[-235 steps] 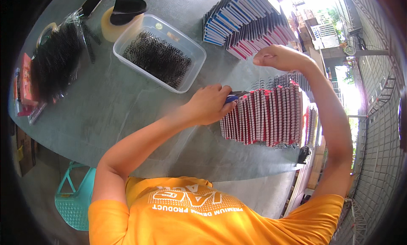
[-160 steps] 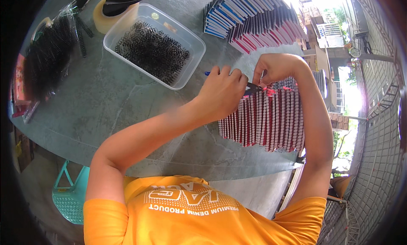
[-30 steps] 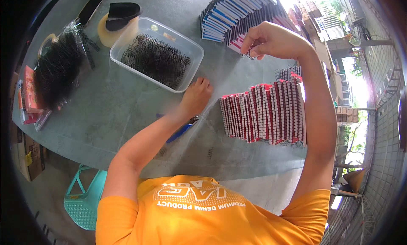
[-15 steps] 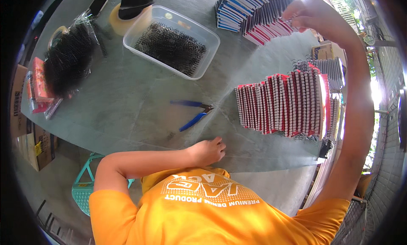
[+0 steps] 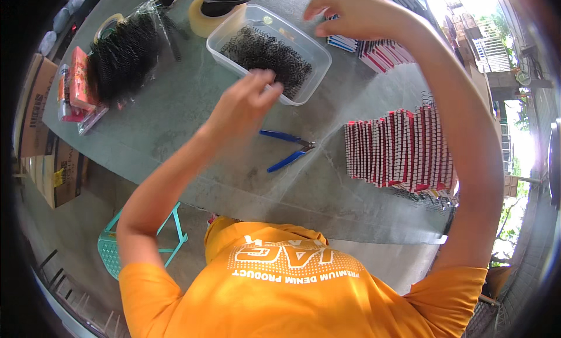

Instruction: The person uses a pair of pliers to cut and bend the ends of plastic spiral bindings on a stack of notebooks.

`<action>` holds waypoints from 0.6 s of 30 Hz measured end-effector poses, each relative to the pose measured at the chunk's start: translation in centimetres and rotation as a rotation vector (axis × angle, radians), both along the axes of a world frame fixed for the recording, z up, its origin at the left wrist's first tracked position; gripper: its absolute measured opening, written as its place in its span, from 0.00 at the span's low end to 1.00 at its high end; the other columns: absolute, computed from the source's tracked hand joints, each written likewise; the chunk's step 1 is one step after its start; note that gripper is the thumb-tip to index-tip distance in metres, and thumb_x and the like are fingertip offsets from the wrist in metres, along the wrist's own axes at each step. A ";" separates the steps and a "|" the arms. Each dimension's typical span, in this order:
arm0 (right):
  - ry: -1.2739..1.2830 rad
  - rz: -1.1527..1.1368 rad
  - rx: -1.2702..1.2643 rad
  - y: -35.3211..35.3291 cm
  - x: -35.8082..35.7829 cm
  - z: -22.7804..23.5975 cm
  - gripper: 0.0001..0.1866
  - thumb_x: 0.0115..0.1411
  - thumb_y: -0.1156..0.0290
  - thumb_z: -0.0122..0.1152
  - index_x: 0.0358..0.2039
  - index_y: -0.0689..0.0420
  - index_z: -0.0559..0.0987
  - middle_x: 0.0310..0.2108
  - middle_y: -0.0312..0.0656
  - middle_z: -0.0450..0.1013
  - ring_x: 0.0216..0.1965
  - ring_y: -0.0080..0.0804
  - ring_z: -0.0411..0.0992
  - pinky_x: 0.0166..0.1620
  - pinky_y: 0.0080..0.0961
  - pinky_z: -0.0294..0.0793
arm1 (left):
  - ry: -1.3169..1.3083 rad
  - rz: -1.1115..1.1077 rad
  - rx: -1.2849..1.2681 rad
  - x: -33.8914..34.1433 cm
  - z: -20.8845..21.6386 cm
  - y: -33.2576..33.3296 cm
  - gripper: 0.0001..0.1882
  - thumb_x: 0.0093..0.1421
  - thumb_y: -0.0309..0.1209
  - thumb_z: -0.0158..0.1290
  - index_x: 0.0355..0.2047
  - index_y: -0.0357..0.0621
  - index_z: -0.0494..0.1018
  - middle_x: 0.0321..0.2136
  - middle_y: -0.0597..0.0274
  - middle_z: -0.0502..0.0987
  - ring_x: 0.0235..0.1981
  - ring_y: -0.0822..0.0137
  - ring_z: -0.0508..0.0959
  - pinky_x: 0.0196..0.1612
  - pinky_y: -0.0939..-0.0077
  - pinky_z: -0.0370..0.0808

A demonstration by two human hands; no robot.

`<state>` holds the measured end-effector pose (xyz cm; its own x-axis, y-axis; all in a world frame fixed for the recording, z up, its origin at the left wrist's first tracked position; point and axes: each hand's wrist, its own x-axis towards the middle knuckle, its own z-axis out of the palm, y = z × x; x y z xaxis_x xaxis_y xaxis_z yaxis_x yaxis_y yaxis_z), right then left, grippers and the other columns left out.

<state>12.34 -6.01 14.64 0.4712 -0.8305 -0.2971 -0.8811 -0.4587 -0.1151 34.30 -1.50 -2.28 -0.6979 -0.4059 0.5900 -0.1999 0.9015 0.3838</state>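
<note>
My left hand [image 5: 245,101], blurred by motion, hangs at the near wall of a clear plastic box [image 5: 318,75]. Its fingers are bent loosely, with a gap between forefinger and thumb and nothing visible in it. Black spiral binding coils [image 5: 263,54] lie heaped in the box. Over the far right of the box and the spiral-bound notebooks behind it, my right hand [image 5: 350,14] is open, thumb and fingers apart. A row of notebooks with red edges [image 5: 385,54] stands below that wrist. Blue-handled cutting pliers [image 5: 287,148] lie spread on the table in front of the box.
A tall stack of bound notebooks [image 5: 397,151] stands at the right, beside my right forearm. Bagged black coils [image 5: 125,57] and red packets [image 5: 82,78] lie at the left. A tape roll [image 5: 204,22] sits behind the box. Below the table edge are a green stool [image 5: 111,247] and cartons [image 5: 58,168].
My left hand has gone from the table's near edge up and forward to the box. The right hand has swung left from the far notebooks toward the box. The view has shifted slightly.
</note>
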 end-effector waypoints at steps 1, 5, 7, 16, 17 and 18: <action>0.057 -0.238 0.123 1.9 2.1 4.0 0.20 0.49 0.69 0.56 0.44 0.60 0.75 0.37 0.49 0.74 0.38 0.40 0.73 0.41 0.30 0.73 | -0.217 -0.042 0.153 1.5 0.1 1.7 0.15 0.47 0.20 0.51 0.37 0.41 0.70 0.38 0.51 0.71 0.41 0.55 0.71 0.42 0.64 0.72; 0.087 -0.332 -0.173 8.2 -0.5 6.5 0.22 0.46 0.65 0.66 0.43 0.54 0.76 0.41 0.41 0.74 0.43 0.35 0.71 0.48 0.32 0.69 | -0.384 -0.174 0.345 6.6 -2.4 8.6 0.09 0.49 0.24 0.53 0.32 0.40 0.70 0.31 0.53 0.70 0.35 0.56 0.71 0.36 0.66 0.72; 0.160 -0.415 -0.159 11.8 -2.0 7.6 0.27 0.43 0.62 0.68 0.46 0.52 0.74 0.47 0.41 0.71 0.49 0.38 0.67 0.52 0.35 0.65 | -0.358 -0.222 0.403 6.7 -4.1 8.8 0.08 0.49 0.24 0.53 0.31 0.39 0.70 0.31 0.53 0.70 0.36 0.55 0.71 0.36 0.66 0.72; 0.180 -0.650 -0.192 18.7 -6.0 3.9 0.28 0.40 0.65 0.70 0.44 0.55 0.74 0.45 0.42 0.69 0.52 0.42 0.63 0.56 0.35 0.60 | -0.015 0.002 0.213 -2.5 2.0 -3.1 0.09 0.46 0.21 0.55 0.30 0.37 0.72 0.32 0.53 0.71 0.37 0.55 0.72 0.40 0.66 0.71; 0.138 -0.668 -0.226 18.7 -6.0 3.7 0.28 0.40 0.65 0.70 0.44 0.56 0.74 0.46 0.42 0.68 0.52 0.43 0.63 0.56 0.35 0.60 | -0.010 0.052 0.108 -2.8 1.9 -3.1 0.10 0.46 0.21 0.56 0.31 0.37 0.72 0.33 0.53 0.72 0.38 0.54 0.72 0.41 0.65 0.71; 0.095 -0.685 -0.261 18.8 -5.9 3.8 0.28 0.40 0.66 0.70 0.44 0.56 0.74 0.46 0.43 0.68 0.52 0.43 0.64 0.56 0.35 0.60 | -0.004 0.104 0.003 -3.2 2.0 -3.0 0.11 0.45 0.22 0.56 0.32 0.37 0.73 0.34 0.53 0.72 0.39 0.54 0.72 0.42 0.65 0.70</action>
<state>6.47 12.77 18.44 -0.1964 -0.9785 -0.0635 -0.9805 0.1959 0.0140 31.07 -4.48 -0.29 -0.6540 -0.4781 0.5863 -0.2939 0.8747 0.3854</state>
